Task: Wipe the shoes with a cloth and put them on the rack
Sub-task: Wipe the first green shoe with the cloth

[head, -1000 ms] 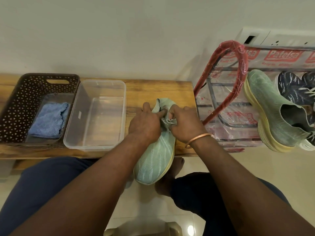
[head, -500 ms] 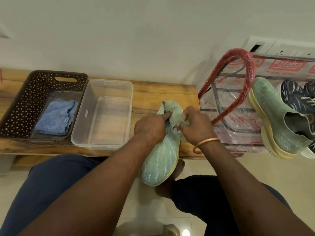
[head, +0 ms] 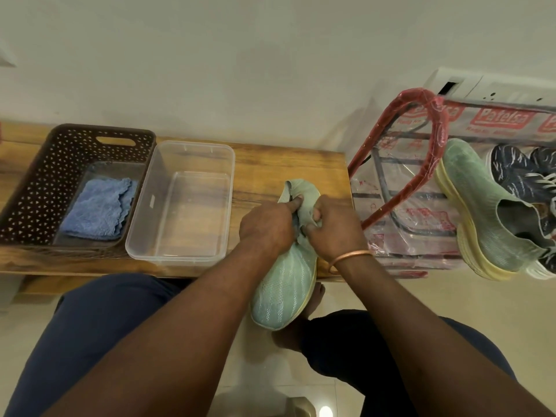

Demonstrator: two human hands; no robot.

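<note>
A mint-green knit shoe (head: 284,284) lies with its toe toward me, its heel on the wooden bench (head: 270,170) and its toe hanging over the front edge. My left hand (head: 267,224) and my right hand (head: 329,227) both pinch the fabric at the shoe's collar. A folded blue cloth (head: 97,212) lies in the brown perforated basket (head: 39,182) at the left. The matching green shoe (head: 481,212) sits on the plastic-wrapped rack (head: 400,182) at the right, beside dark blue patterned shoes (head: 523,173).
An empty clear plastic tub (head: 141,242) stands between the basket and the shoe. My knees in dark trousers and a bare foot (head: 313,302) are under the bench edge. A white wall socket panel (head: 493,88) is behind the rack.
The view shifted slightly; both hands kept their pinch on the shoe's collar and worked it a little, with the shoe staying in the same spot on the bench.
</note>
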